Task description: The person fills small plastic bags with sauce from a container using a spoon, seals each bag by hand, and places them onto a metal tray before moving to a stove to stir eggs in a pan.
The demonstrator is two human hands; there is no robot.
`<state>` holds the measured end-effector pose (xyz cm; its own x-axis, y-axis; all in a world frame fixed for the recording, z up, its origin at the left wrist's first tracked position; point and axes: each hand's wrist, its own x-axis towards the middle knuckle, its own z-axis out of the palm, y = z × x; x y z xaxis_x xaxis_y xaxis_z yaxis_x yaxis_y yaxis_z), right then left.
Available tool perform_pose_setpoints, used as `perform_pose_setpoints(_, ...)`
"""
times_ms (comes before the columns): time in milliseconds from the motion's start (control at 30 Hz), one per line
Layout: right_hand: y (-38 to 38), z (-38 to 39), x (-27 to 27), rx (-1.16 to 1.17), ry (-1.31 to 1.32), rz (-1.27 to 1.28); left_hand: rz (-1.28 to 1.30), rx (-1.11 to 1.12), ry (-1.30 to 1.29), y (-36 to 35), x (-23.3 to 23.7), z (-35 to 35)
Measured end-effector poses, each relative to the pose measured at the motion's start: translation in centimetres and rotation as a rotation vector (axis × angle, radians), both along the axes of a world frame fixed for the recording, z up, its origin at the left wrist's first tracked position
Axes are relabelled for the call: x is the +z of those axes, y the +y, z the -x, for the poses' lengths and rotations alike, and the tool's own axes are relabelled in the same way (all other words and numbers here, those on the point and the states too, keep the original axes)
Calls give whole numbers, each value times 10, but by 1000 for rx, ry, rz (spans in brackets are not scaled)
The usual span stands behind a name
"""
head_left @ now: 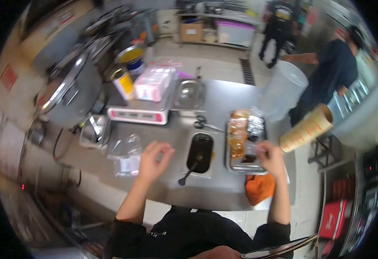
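My left hand [153, 160] hovers above the steel table between a clear plastic bag [128, 162] and a steel container of dark sauce [201, 149]. Its fingers are loosely curled, with a gap to the thumb and nothing visible in them. A dark-handled ladle [189, 173] rests in the sauce. My right hand [272, 159] is closed at the right side of a metal tray [246, 171]; whatever it pinches is too blurred to name. In the tray lie wrapped brown-orange packs [238, 134] and a silvery wrapped pack [255, 124].
Scissors [206, 124] lie behind the sauce container. A scale [137, 115] bears a pink-and-white package [153, 84] and a yellow can [123, 83]. An orange cloth [259, 190] lies near the front edge. At right are a large roll [306, 128], a translucent bin [285, 88] and a person [331, 71].
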<state>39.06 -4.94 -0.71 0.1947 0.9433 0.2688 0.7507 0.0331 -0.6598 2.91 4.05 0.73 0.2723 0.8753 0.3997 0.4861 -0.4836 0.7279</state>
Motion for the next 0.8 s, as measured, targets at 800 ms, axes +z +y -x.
perform_pose_setpoints(800,-163,15,-190,-437,-490,71,62,484,383,62,-176,103)
